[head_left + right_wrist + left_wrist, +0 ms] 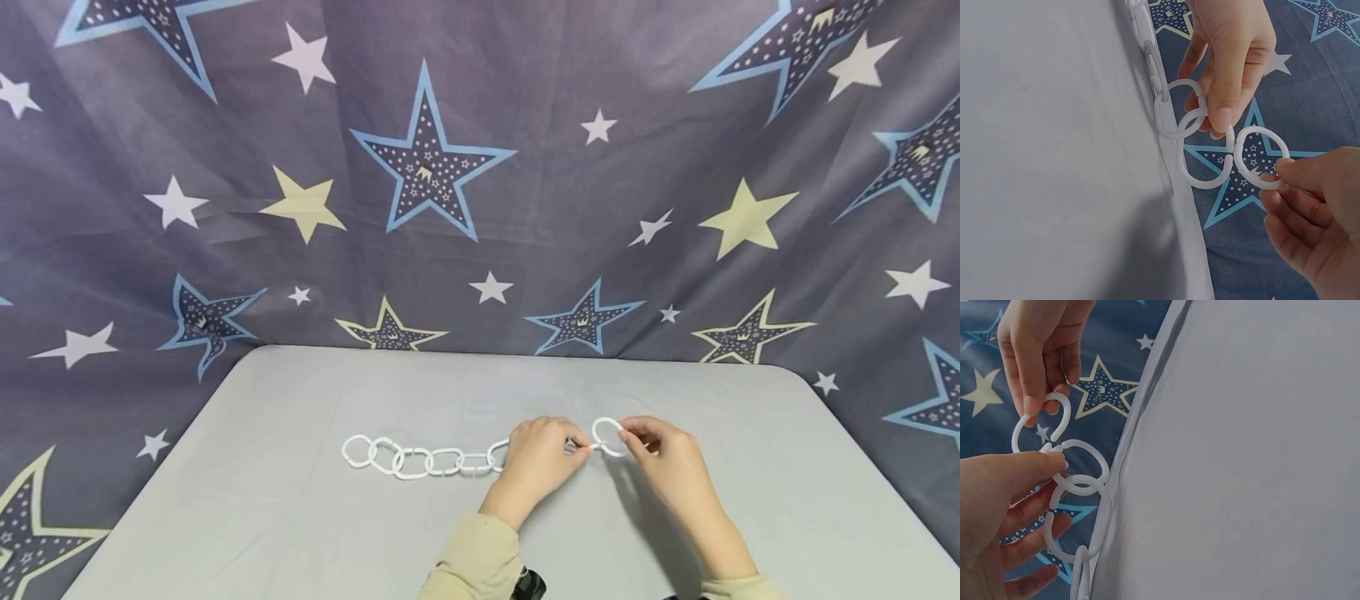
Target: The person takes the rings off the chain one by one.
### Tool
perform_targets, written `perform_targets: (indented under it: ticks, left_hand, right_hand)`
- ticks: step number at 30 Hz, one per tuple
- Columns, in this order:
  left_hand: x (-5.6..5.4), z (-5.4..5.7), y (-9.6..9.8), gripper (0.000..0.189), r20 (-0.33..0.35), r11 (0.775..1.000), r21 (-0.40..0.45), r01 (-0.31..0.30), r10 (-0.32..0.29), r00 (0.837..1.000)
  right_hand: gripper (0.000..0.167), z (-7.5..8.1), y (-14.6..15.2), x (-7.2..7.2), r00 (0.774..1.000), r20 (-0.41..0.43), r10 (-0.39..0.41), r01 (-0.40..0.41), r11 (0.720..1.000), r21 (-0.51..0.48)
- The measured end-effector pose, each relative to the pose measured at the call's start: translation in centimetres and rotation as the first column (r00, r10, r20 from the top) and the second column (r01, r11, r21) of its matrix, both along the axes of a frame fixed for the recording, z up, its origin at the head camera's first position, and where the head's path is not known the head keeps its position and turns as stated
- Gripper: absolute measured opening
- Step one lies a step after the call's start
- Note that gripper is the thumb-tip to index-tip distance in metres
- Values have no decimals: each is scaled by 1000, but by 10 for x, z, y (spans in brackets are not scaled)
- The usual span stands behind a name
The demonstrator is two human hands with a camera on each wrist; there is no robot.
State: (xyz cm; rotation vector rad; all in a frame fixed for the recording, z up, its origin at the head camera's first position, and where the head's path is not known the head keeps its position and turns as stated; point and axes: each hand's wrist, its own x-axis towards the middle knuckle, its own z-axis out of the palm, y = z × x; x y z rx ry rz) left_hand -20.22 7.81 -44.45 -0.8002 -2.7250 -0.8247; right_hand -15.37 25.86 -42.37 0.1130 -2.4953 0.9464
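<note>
A chain of white plastic C-shaped links (413,477) stretches leftward along the grey table from my left hand (542,460). Between thumb and forefinger, that hand pinches the chain's end link (1204,185), whose gap faces the other hand. My right hand (670,463) pinches another white link (1239,164) by its outer edge, holding it up against the end link beside its gap. Whether these two links are hooked together I cannot tell. The left fingertips partly cover the end link in the head view.
The grey cloth-covered table (247,500) extends around both hands. Behind it hangs a dark curtain (540,208) printed with stars. A black band (529,585) shows at the left sleeve's cuff.
</note>
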Motion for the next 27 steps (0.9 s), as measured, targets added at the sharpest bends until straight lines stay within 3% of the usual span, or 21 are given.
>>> perform_targets:
  ticks: [7,19,27]
  left_hand:
    - [-1,0,-1,6,-6,1000,-1,-6,6,1000]
    - [2,-5,-4,6,45,999,20,-36,35,998]
    - [-1,-1,-2,6,50,1000,16,-26,26,998]
  right_hand:
    - [11,2,1,0,1000,-12,-4,4,1000,-10]
    - [8,-1,7,4,1000,-13,-19,18,999,-38]
    - [9,3,18,2,999,-39,-30,28,999,-45]
